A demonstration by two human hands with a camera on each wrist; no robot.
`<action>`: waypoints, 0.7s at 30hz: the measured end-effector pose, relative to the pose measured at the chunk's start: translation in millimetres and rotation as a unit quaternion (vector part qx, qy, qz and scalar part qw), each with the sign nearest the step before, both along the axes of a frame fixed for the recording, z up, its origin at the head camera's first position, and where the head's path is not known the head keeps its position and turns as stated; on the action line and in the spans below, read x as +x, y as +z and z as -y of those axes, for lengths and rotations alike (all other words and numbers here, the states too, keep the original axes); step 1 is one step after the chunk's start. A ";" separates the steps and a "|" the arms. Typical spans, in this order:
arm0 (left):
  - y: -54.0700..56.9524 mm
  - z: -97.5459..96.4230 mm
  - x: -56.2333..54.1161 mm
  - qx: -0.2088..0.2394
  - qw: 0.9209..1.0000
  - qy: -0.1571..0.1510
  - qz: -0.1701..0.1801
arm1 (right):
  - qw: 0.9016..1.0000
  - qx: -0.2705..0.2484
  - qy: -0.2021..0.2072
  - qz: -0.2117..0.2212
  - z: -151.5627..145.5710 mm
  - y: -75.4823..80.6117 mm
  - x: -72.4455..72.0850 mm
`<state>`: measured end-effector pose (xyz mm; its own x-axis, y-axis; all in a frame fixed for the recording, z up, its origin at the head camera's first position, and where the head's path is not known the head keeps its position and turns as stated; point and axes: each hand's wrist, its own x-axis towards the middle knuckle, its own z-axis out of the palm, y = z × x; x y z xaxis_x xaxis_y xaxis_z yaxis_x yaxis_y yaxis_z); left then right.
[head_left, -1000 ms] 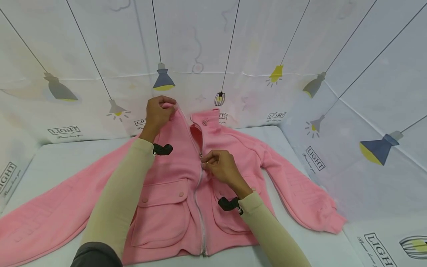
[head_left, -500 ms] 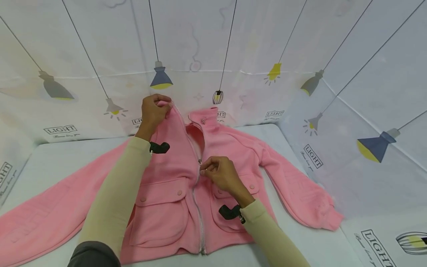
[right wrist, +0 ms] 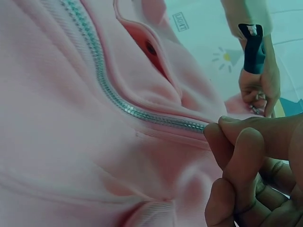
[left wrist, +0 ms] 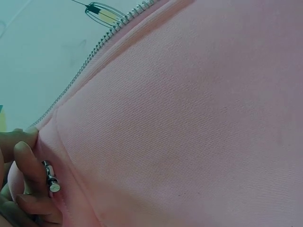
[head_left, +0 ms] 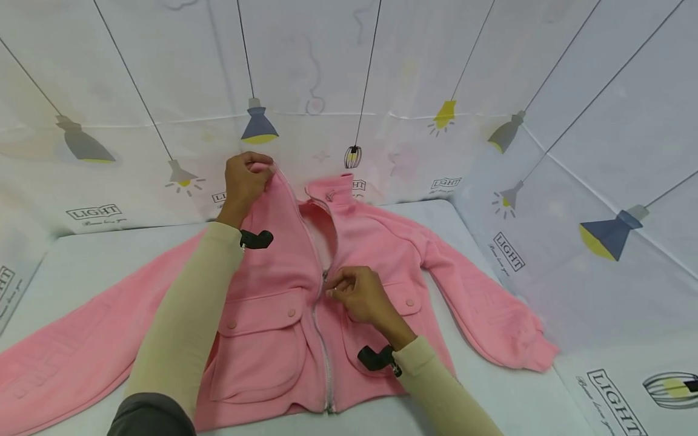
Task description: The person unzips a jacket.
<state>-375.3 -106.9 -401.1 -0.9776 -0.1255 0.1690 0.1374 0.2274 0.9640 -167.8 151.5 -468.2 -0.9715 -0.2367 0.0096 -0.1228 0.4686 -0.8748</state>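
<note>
a: jacket [head_left: 289, 260] tally, head view?
b: one, frame centre. two jacket sleeves [head_left: 480, 309], lower left and right. two flap pockets [head_left: 259, 366], lower centre; three snaps [head_left: 291, 313] visible. one zipper [head_left: 329, 381].
a: hands?
b: two. left hand [head_left: 242, 184] upper centre-left, right hand [head_left: 360, 297] centre.
a: printed?
b: nine lamps [head_left: 260, 126], top and right; seven "light" labels [head_left: 94, 212], some cut off.

1. Head view: soft, diffuse, moderately dim light; faint shading on the white table [head_left: 523, 412] beside the right hand [head_left: 364, 297].
2. Left wrist view: cyan cast; left hand [left wrist: 31, 177] dark, wall [left wrist: 47, 61] beyond it soft.
3. Right wrist view: cyan cast; right hand shaded before paler pink fabric [right wrist: 61, 118].
</note>
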 end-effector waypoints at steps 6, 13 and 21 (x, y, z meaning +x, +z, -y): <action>2.0 2.5 0.0 0.014 1.000 0.008 0.006 | 1.000 0.005 0.007 0.004 1.1 -5.6 4.6; 2.9 10.0 0.1 0.017 1.000 0.019 0.005 | 1.000 0.002 0.010 0.025 4.0 -8.7 9.8; 3.1 18.8 -2.3 0.026 0.999 0.034 0.000 | 0.999 0.028 0.029 0.022 4.1 -13.0 17.3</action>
<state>-377.6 -125.7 -398.0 -0.9668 -0.1995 0.1597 0.1229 0.1853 0.9750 -150.6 147.5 -481.2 -0.9556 -0.2908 -0.0478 -0.1127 0.5103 -0.8526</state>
